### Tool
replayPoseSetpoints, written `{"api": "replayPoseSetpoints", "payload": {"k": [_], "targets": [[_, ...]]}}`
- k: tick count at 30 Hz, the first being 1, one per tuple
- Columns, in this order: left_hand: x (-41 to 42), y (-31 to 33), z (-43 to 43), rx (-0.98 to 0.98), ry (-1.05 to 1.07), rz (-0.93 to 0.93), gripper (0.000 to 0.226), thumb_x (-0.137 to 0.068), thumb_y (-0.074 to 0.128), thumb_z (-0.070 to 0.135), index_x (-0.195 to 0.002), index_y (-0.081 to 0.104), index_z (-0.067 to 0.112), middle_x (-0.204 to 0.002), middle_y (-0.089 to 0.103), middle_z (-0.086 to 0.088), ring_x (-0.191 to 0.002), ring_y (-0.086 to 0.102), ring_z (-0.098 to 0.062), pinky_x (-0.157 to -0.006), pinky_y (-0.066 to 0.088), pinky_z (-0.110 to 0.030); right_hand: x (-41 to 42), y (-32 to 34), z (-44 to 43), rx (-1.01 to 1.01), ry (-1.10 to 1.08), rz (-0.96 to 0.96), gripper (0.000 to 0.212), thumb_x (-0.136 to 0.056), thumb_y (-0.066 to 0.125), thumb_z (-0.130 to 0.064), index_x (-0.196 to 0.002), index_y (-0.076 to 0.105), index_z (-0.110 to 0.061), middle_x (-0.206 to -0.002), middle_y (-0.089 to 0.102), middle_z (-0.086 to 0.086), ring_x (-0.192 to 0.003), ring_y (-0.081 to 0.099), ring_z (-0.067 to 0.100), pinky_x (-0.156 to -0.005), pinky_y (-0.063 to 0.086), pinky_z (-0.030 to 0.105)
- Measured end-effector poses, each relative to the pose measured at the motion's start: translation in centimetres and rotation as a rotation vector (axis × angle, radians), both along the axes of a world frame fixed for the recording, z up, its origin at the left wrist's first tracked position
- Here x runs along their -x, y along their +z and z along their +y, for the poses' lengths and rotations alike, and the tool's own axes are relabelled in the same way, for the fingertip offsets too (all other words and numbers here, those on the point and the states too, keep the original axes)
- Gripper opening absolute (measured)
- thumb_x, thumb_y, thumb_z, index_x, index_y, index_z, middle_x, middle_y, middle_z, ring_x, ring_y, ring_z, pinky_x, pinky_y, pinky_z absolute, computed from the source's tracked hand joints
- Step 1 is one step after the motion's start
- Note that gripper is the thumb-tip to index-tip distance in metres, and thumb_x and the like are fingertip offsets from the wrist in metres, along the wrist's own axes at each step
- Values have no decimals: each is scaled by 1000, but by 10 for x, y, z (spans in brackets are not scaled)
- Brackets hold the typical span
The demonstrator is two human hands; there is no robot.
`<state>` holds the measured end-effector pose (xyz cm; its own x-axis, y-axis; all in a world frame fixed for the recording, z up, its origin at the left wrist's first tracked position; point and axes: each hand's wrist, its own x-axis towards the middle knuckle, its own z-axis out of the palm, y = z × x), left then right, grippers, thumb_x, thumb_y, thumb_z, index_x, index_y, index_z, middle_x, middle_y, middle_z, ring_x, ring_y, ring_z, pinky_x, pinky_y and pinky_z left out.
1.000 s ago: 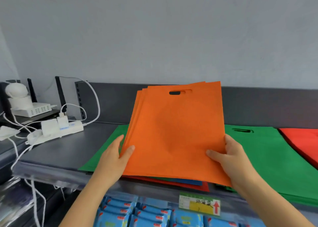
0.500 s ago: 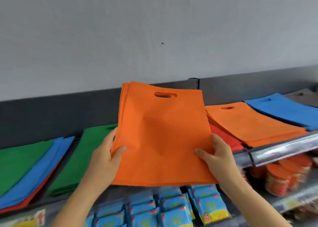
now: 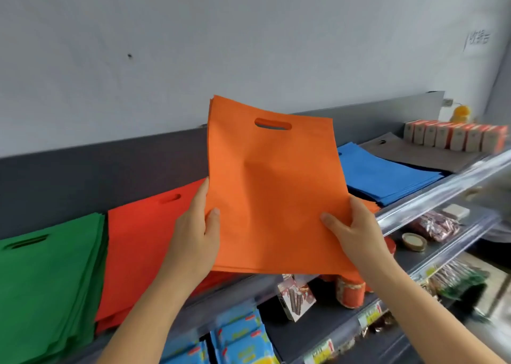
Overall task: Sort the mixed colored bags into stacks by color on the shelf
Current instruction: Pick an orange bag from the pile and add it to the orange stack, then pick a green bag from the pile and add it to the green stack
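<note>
Head: red stack [image 3: 143,247] behind orange bags [image 3: 271,192]

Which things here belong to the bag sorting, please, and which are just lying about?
Job: orange bags gripped by left hand and right hand; green stack; red stack; blue stack.
Lying about: row of cartons; blue snack packets; jars.

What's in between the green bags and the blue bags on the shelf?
The red stack lies between the green stack and blue stack; the held orange bags hide the rest, head view.
</note>
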<state>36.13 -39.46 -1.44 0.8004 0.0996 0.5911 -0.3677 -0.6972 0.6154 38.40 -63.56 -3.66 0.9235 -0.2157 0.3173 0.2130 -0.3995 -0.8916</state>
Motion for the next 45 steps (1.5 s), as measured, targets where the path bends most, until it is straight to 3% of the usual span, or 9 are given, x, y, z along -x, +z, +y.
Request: {"api": "replayPoseSetpoints", "payload": {"k": [5, 8, 17, 22, 26, 29, 32, 39, 45], "targets": [[-48, 13, -28, -25, -53, 92, 55, -99, 36, 14, -149, 14, 22, -153, 23, 6, -138, 21, -6, -107, 16, -14, -53, 18, -24, 112, -45, 5, 58, -90, 59, -23, -141, 33, -17, -132, 51, 5, -118, 48, 24, -86, 35, 27], [-67, 13, -38, -122, -41, 172, 57, -100, 36, 17, -149, 8, 19, -155, 16, 4, -141, 16, -8, -104, 9, -12, -80, 23, -38, 185, -63, 10, 63, -89, 60, -21, -144, 29, -19, -140, 45, 7, -126, 42, 25, -93, 32, 28], [-99, -4, -64, -331, 105, 405, 65, -95, 49, 32, -149, 16, 18, -151, 28, 1, -137, 26, -12, -110, 20, -25, -148, 11, -73, 361, 23, 40, 63, -84, 65, -13, -141, 39, -15, -139, 47, 9, -126, 43, 28, -103, 32, 36], [-94, -20, -91, -479, 270, 627, 62, -92, 43, 52, -145, 29, 23, -134, 37, 7, -126, 35, -14, -102, 35, -32, -174, -6, -91, 739, 114, 28, 49, -87, 52, -6, -135, 43, -14, -149, 33, 2, -128, 36, 29, -96, 38, 37], [-92, -34, -112, -564, 342, 617, 47, -97, 34, 47, -142, 34, 33, -151, 19, 14, -134, 26, -12, -106, 29, -33, -180, -23, -99, 1001, 229, -54, 53, -84, 39, 0, -129, 53, -24, -154, 26, -5, -135, 26, 24, -100, 34, 35], [-92, -41, -123, -573, 332, 592, 42, -102, 27, 36, -143, 32, 31, -153, 20, 14, -136, 27, -7, -108, 23, -27, -183, -27, -101, 1017, 360, -94, 61, -82, 36, 2, -133, 48, -29, -147, 38, -13, -140, 26, 18, -111, 24, 36], [-88, -40, -124, -576, 341, 527, 40, -101, 29, 34, -139, 40, 32, -150, 28, 15, -134, 30, -5, -107, 24, -25, -185, -28, -101, 969, 410, -137, 55, -81, 39, 1, -127, 56, -25, -132, 55, -8, -134, 37, 21, -112, 26, 37], [-40, -39, -102, -499, 522, 195, 25, -94, 50, 24, -112, 67, 30, -121, 59, 16, -111, 54, -5, -87, 43, -23, -152, -16, -58, 714, 593, -313, 41, -92, 51, -16, -131, 51, -27, -118, 64, -10, -119, 50, 17, -95, 38, 33], [62, -41, -24, -524, 759, 194, 23, -90, 55, 24, -108, 69, 26, -114, 62, 15, -101, 60, -7, -79, 50, -26, -86, -10, 47, 396, 775, -505, 33, -88, 60, -9, -119, 61, -21, -97, 69, -4, -89, 64, 18, -71, 47, 26]]}}
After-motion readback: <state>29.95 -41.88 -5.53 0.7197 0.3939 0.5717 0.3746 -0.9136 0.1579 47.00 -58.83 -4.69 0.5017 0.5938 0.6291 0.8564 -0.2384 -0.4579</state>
